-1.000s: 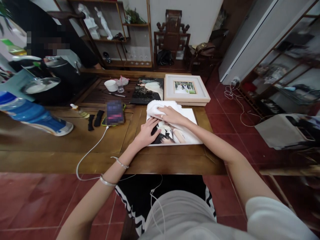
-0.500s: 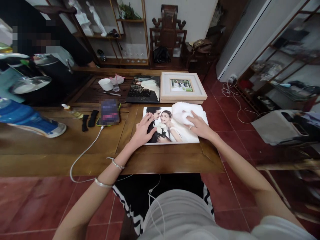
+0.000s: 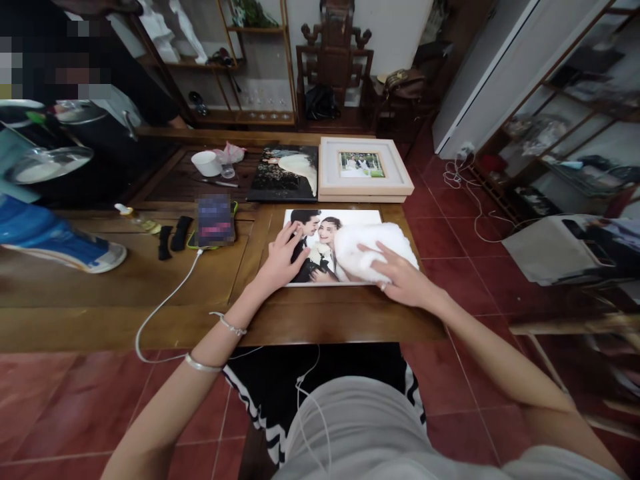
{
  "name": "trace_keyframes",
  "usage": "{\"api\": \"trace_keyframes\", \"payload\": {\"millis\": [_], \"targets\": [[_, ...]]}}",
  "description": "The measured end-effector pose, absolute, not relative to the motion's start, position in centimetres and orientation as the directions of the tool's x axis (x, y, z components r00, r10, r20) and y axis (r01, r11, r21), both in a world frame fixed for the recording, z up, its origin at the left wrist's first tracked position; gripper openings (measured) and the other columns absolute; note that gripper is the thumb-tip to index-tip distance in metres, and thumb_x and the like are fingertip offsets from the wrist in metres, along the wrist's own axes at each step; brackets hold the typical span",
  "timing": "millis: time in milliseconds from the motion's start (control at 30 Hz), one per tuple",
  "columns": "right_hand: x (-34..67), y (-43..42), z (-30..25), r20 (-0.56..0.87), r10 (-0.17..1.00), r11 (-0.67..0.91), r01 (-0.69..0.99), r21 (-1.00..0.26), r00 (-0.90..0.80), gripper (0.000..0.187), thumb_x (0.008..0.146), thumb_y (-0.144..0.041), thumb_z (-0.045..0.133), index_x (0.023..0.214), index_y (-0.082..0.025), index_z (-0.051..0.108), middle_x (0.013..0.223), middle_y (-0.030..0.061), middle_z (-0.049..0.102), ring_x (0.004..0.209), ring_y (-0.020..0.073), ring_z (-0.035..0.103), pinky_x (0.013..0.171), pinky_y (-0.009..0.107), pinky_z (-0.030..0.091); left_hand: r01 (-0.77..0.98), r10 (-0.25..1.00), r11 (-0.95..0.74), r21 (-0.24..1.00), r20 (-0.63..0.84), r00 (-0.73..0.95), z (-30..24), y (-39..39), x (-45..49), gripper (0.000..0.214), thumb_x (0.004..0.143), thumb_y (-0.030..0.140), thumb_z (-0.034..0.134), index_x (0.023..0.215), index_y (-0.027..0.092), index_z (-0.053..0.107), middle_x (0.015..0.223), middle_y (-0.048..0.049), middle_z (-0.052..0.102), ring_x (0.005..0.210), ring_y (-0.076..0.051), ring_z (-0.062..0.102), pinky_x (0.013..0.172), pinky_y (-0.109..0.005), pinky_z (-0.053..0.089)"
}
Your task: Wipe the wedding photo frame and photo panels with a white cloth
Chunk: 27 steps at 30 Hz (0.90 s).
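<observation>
A wedding photo panel [image 3: 320, 263] showing a couple lies flat near the front edge of the wooden table [image 3: 320, 320]. My left hand [image 3: 285, 260] rests on its left side with the fingers spread. A fluffy white cloth [image 3: 363, 240] covers the right part of the panel and reaches past its right edge. My right hand [image 3: 403, 277] presses on the cloth and grips it from the lower right. Behind the panel lie a dark photo panel [image 3: 287, 173] and a pale wooden picture frame [image 3: 365, 197].
Left of the panel are a charging phone [image 3: 215, 220], its white cable [image 3: 155, 307], two black straps [image 3: 173, 237], a small bottle [image 3: 137, 220] and a blue package [image 3: 55, 233]. A white cup [image 3: 206, 164] stands farther back. Someone in dark clothes [image 3: 135, 73] is across the table.
My right hand has slid the cloth toward me over the panel, uncovering its upper right corner. My left hand stays on the panel's left side. The view has tilted slightly.
</observation>
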State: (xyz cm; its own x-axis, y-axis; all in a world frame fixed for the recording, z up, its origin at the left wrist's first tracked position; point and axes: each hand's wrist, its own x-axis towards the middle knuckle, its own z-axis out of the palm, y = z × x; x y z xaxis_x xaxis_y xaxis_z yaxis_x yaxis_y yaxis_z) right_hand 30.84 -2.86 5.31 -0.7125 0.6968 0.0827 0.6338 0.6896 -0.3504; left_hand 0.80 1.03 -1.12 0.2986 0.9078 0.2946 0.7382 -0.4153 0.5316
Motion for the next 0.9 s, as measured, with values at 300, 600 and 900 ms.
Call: {"api": "trace_keyframes", "payload": {"millis": [300,600,900], "targets": [[29.2,7.0,5.7,0.063,0.83,0.539,0.769,-0.342,-0.554,0.032,0.087,-0.018,0.042,0.111,-0.016,0.062,0.128,0.0126,0.061,0.136,0.0412,0.037,0.1,0.056,0.04,0.701,0.898,-0.438,0.562,0.314,0.31,-1.3,1.1,0.7,0.057,0.095,0.044,0.044,0.146,0.019,0.037,0.153,-0.0179,0.035,0.144,-0.03,0.028,0.112,-0.056,0.026],[29.9,1.0,5.4,0.082,0.782,0.604,0.718,-0.345,-0.618,0.027,0.08,-0.011,0.045,0.1,-0.018,0.063,0.136,0.0118,0.057,0.138,0.0383,0.035,0.098,0.053,0.045,0.703,0.901,-0.429,0.567,0.32,0.292,-1.2,1.1,0.9,0.055,0.095,0.041,0.044,0.145,0.018,0.038,0.153,-0.0166,0.035,0.143,-0.03,0.03,0.112,-0.054,0.027],[30.1,-8.6,6.7,-0.014,0.608,0.738,0.572,-0.357,-0.794,0.022,0.073,-0.007,0.05,0.087,-0.019,0.062,0.153,0.0125,0.036,0.144,0.0271,0.026,0.118,0.052,0.025,0.731,0.914,-0.404,0.55,0.276,0.298,-1.2,1.0,0.9,0.051,0.098,0.035,0.035,0.145,0.015,0.038,0.154,-0.0172,0.033,0.143,-0.031,0.028,0.111,-0.055,0.029]]}}
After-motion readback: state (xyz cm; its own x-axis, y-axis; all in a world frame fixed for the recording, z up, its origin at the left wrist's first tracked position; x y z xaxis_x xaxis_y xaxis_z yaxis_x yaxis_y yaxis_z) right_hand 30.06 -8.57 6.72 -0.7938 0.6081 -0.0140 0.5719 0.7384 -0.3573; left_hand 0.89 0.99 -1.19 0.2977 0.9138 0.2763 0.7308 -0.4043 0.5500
